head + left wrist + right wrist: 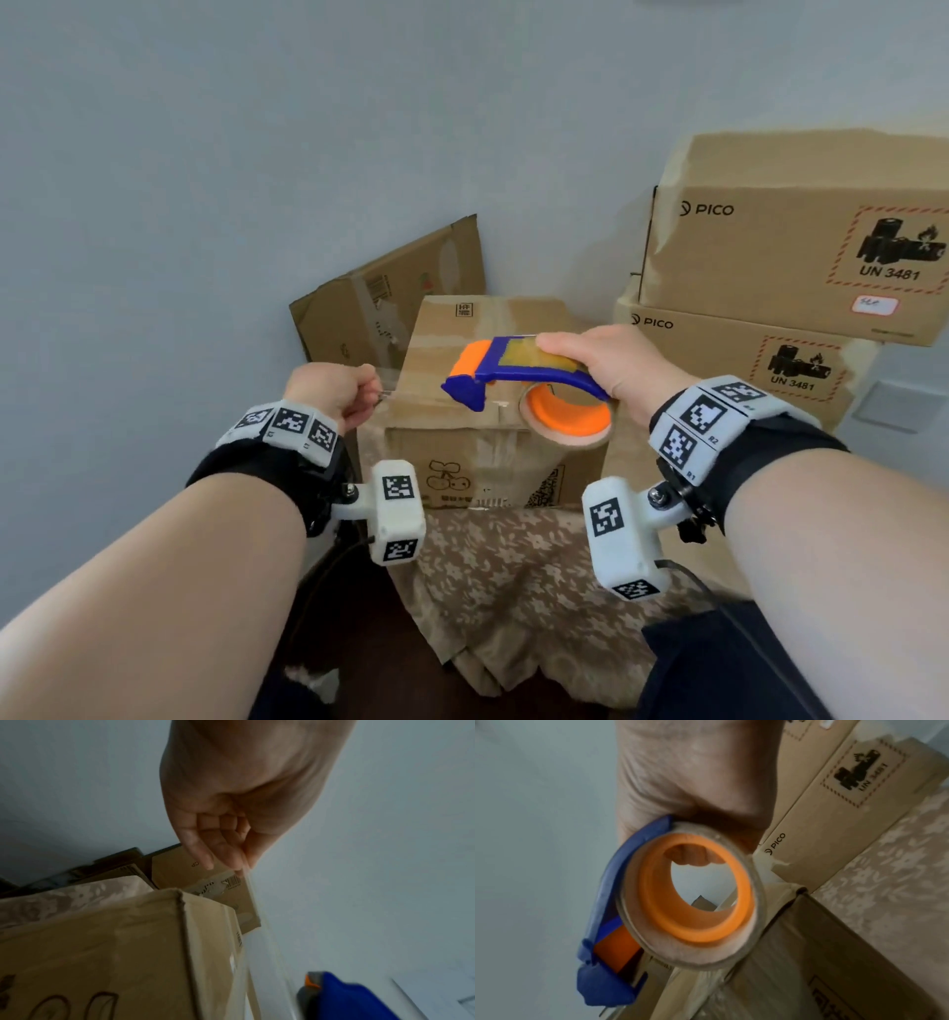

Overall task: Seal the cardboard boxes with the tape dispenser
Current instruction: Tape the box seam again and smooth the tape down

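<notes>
The right hand [603, 367] gripped the tape dispenser [518, 377], a blue frame with an orange hub, its fingers curled through the hub and over the top of the frame. The right wrist view showed fingertips [693, 858] inside the orange ring and a roll of clear tape [693, 900] seated on it. The dispenser was held in the air above the top of the cardboard box [488, 411], over its near right corner, nose pointing left.

The left hand [334, 393] was closed in a pinch on the free end of the tape strip [257, 914], thumb against the fingertips [205, 860]. It was level with the box's near left corner and slightly above the top face. The clear strip ran from that pinch toward the dispenser's nose, above the box top; whether it touched the cardboard could not be told.

The box stood on a beige floral cloth [513, 591], pushed toward the cloth's far edge. Its top flaps were shut, and old tape residue showed along the front face. A flattened carton [390, 293] leaned against the wall [257, 154] behind the box's far left corner. Two stacked PICO cartons [791, 257], marked UN 3481, stood just beside the box's right side.
</notes>
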A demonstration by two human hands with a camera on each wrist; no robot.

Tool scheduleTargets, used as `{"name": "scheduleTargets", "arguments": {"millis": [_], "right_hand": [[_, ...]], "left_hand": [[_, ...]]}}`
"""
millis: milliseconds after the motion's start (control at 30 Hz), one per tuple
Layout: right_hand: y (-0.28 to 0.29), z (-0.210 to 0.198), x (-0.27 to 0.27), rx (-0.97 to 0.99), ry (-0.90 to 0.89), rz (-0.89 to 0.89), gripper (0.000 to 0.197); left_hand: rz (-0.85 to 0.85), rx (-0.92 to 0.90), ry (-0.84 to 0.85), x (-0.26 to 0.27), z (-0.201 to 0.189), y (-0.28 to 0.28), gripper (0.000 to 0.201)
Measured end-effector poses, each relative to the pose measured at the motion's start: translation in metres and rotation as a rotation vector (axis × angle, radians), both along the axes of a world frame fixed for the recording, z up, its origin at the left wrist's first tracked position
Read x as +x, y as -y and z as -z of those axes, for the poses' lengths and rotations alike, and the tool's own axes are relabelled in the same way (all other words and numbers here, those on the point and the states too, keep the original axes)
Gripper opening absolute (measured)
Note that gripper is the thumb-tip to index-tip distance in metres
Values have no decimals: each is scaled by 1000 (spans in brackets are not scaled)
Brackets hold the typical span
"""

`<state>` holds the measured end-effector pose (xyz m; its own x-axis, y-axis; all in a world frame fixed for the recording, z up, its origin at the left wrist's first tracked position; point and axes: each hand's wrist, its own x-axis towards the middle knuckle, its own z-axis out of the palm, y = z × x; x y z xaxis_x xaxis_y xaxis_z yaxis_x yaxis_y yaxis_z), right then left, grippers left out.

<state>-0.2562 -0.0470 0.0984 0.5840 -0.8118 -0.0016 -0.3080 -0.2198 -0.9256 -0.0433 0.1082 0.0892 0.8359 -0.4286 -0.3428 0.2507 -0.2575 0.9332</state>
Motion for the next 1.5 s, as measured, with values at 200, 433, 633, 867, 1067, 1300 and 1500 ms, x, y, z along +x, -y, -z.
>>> {"name": "scheduleTargets", "arguments": {"millis": [200,433,633,867,1067,1300,1500], "right_hand": [[2,0,5,-81,-92,-25,40],[7,-4,15,-206,-264,-6,40],[16,7,15,-260,-298,42,36],[29,9,17,-284,-239,120,40],[25,6,39,-204,-223,12,59],[24,2,53,-154,-233,-13,49],[21,-3,50,-112,-255,2,46]], "left_hand": [[31,67,24,-5,11,-4,23],[-18,-118,-221,-9,23,-5,18],[46,-211,-222,-15,27,14,11],[21,-120,-113,-11,22,31,18],[-95,-56,-29,10,37,22,26],[-123,-90,-47,22,54,16,23],[-79,-74,-20,25,55,20,25]]}}
